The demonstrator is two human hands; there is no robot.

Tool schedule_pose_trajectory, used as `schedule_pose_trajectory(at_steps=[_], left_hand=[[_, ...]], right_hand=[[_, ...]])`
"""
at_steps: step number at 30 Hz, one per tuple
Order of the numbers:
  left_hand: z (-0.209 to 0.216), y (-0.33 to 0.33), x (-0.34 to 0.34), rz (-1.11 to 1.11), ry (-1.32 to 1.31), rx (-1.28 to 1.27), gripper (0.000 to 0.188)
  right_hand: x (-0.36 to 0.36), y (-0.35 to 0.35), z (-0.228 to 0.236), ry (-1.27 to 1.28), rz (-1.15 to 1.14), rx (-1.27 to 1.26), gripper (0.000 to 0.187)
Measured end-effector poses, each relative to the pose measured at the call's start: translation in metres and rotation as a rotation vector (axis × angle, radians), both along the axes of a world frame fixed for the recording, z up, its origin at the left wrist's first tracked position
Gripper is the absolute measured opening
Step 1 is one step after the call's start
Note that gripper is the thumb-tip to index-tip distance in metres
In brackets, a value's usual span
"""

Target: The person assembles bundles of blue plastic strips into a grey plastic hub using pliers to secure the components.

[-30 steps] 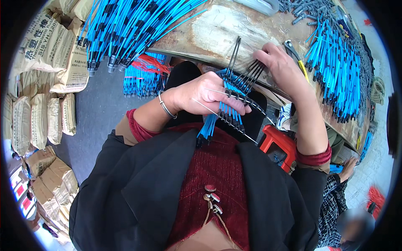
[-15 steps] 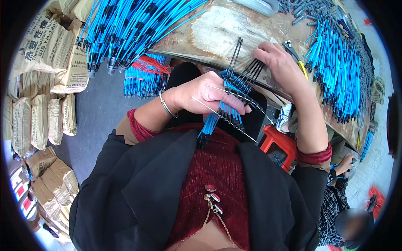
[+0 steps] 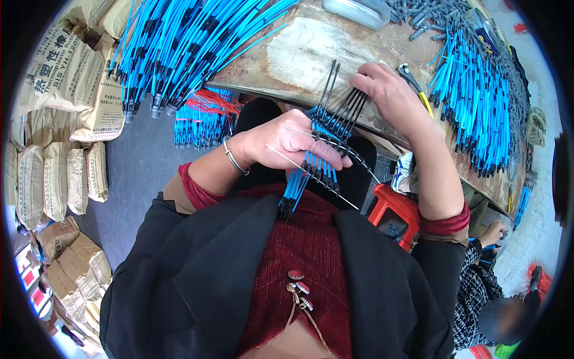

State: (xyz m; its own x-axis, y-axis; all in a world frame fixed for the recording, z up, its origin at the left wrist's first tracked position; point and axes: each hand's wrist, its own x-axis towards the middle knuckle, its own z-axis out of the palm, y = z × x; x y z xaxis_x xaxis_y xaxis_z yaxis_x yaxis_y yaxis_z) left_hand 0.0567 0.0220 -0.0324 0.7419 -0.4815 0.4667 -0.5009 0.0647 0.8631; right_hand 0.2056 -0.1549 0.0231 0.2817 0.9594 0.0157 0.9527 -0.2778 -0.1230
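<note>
My left hand [image 3: 305,143] is closed round a bundle of thin blue rods [image 3: 293,185] with black fittings, held over my lap. Two thin metal wires [image 3: 344,198] run crosswise through rows of the black fittings and stick out on both sides of the fist. Black stems [image 3: 350,113] fan up from the bundle toward the table edge. At the upper ends of the right-hand stems, my right hand [image 3: 388,90] has its fingers bent and pressed together on them; the fingertips are partly hidden. Two other stems stand apart to the left.
On the worn wooden table [image 3: 305,48] lie a large blue-rod pile [image 3: 179,48], another pile [image 3: 481,102], yellow-handled pliers [image 3: 418,90] and grey plugs [image 3: 418,18]. A red stool [image 3: 394,209] stands at right, near another person's hand [image 3: 493,232]. Paper sacks [image 3: 60,72] line the left.
Both hands and the bundle have shifted slightly left in the picture, as has much of the scene. The grips look the same.
</note>
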Motion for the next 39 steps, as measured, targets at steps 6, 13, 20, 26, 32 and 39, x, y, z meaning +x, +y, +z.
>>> schedule_pose_trajectory(at_steps=[6, 13, 20, 26, 32, 39], left_hand=[[0.004, 0.004, 0.004, -0.033, -0.003, 0.011, 0.033], [0.001, 0.004, 0.009, -0.043, -0.016, -0.045, 0.034], [0.007, 0.004, 0.006, -0.029, -0.101, 0.01, 0.037], [0.033, -0.009, -0.045, -0.081, -0.205, 0.187, 0.029], [0.01, -0.03, -0.106, -0.102, -0.449, 0.261, 0.02], [-0.046, -0.046, -0.139, 0.11, 0.302, -0.008, 0.015]], right_hand=[[0.0, 0.002, -0.001, 0.018, -0.036, -0.005, 0.027], [0.005, 0.007, -0.007, 0.008, -0.028, -0.007, 0.031], [-0.018, 0.016, -0.008, -0.273, -0.037, -0.073, 0.04], [-0.06, -0.006, -0.002, -0.079, -0.053, 0.121, 0.041], [-0.111, -0.027, -0.05, 0.416, 0.159, 0.155, 0.039], [-0.152, -0.026, -0.163, 0.751, 0.103, 0.014, 0.047]])
